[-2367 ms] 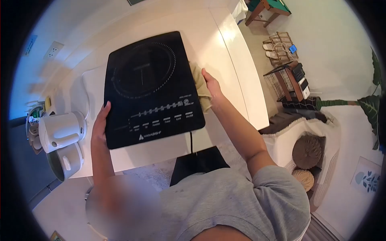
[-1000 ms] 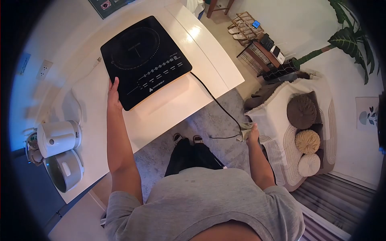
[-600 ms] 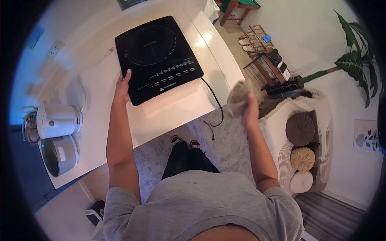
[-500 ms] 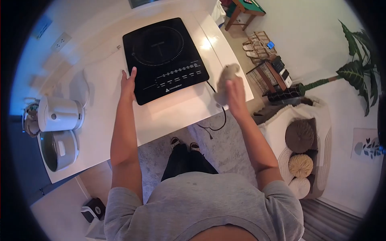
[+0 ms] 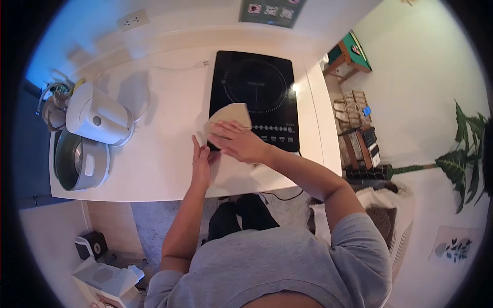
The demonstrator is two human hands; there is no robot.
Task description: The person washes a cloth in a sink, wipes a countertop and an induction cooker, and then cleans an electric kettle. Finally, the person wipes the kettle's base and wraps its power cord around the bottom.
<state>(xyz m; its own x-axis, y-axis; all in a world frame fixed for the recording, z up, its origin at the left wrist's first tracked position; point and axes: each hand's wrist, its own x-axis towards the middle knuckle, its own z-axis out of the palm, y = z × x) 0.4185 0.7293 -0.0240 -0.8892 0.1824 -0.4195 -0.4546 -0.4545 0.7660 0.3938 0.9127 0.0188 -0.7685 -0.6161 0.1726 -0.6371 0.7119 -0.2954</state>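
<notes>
A black induction cooktop (image 5: 257, 77) lies on the white counter (image 5: 169, 174). My right hand (image 5: 236, 141) presses a beige cloth (image 5: 231, 113) onto the cooktop's near left corner, fingers together over the cloth. My left hand (image 5: 203, 161) is at that same corner, close beside the right hand; its index finger points up and the others curl near the cooktop's edge. What the left fingers grip, if anything, is partly hidden. A black cord (image 5: 287, 198) hangs below the counter's front edge.
On the counter's left stand a white kettle (image 5: 97, 115) and a grey-white pot (image 5: 95, 164) with a dark green interior. A white plug (image 5: 205, 63) lies behind the cooktop. An open box (image 5: 110, 280) is at lower left, a plant (image 5: 454, 164) at right.
My right hand has moved left with the cloth, from beside the cooktop onto its near left corner. The cooktop now lies flatter and straighter in view. The view has shifted.
</notes>
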